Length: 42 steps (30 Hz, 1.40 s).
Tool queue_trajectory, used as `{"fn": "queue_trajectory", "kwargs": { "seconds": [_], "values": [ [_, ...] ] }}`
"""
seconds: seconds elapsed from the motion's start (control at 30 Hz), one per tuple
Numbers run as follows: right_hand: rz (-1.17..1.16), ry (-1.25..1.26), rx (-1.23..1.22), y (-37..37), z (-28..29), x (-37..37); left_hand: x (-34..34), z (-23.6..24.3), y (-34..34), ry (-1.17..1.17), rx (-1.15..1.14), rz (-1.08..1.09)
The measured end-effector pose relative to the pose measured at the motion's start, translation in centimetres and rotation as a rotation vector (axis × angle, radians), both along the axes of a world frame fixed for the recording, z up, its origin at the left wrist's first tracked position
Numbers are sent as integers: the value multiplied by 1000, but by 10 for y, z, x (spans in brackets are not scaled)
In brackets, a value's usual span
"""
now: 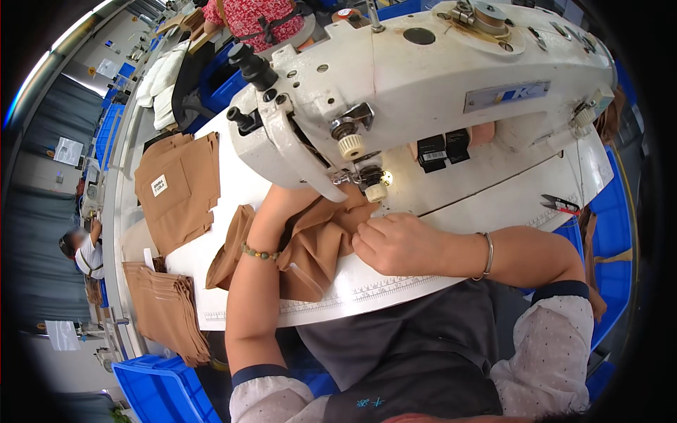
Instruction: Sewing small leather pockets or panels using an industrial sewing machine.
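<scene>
A piece of brown fabric (310, 247) lies bunched under the head of a white sewing machine (416, 70). My left hand (293, 202) reaches in behind the machine's front end and rests at the fabric; its fingers are hidden there. To the right of the needle area, my right hand (395, 243) is closed, its fingertips pinched at the fabric's right edge. The fabric's loose folds hang toward me over the ruler-marked table edge, between my forearms.
Cut brown pieces (180, 187) lie stacked at the left, with another brown stack (166, 303) nearer me. Red-and-black thread snips (560, 204) lie at the right. Small black packets (444, 149) sit under the machine arm. A blue crate (166, 388) stands lower left. Other people work beyond.
</scene>
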State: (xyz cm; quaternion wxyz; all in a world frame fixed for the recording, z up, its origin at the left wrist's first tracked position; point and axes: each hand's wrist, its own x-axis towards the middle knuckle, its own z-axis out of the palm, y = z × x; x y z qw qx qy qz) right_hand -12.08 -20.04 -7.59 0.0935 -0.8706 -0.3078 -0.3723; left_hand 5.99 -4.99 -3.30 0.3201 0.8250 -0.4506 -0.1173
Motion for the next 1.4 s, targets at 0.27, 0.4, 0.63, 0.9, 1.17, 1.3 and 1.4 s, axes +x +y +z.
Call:
{"fn": "queue_trajectory", "kwargs": {
  "seconds": [0.27, 0.4, 0.63, 0.9, 1.17, 1.3, 1.4],
  "values": [
    [-21, -17, -6, 0, 0, 0, 6, -11, 3, -85, -139, -53],
    [-16, -42, -33, 2, -1, 2, 5, -4, 6, 2, -37, 17],
    [-36, -80, -63, -3, 4, -3, -79, 76, 20, -191, 129, 85],
    [5, -40, 52, -4, 8, 0, -123, 2, 40, -762, 210, 21],
    [-64, 337, -36, -7, 17, -24, -116, -2, 53, -717, 99, -107],
    [-91, 333, -62, -7, 17, -17, -105, -2, 51, -756, 102, -133],
    [-100, 221, 12, -7, 13, -5, -93, -5, 47, -760, 70, -119]
  ]
}}
